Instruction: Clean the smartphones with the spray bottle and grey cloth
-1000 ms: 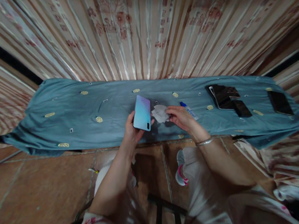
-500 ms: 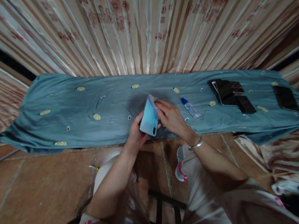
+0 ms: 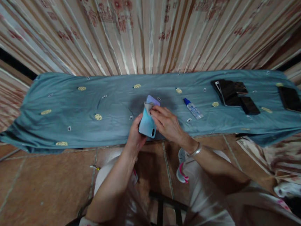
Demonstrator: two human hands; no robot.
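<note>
A light-blue smartphone (image 3: pixel 146 123), its back and camera strip facing up, is gripped along its left edge by my left hand (image 3: pixel 136 132). The phone shades to violet at its far end. My right hand (image 3: pixel 167 123) pinches a small grey cloth (image 3: pixel 148 106) and presses it against the back of the phone. Part of the cloth is hidden under my fingers. To the right of my right hand, a clear bottle with a blue cap (image 3: pixel 193 108) lies on the blue-green bedsheet (image 3: pixel 115 109).
Several dark phones or flat cases (image 3: pixel 229 92) lie piled on the right part of the sheet. Another dark flat device (image 3: pixel 291 99) rests near the right end. Patterned curtains (image 3: pixel 143 32) hang behind. My legs and a dark chair frame (image 3: pixel 169 202) are below.
My right hand has moved left with the cloth, from the phone's right edge onto the middle of its back. The phone has shifted slightly left and tilted a little.
</note>
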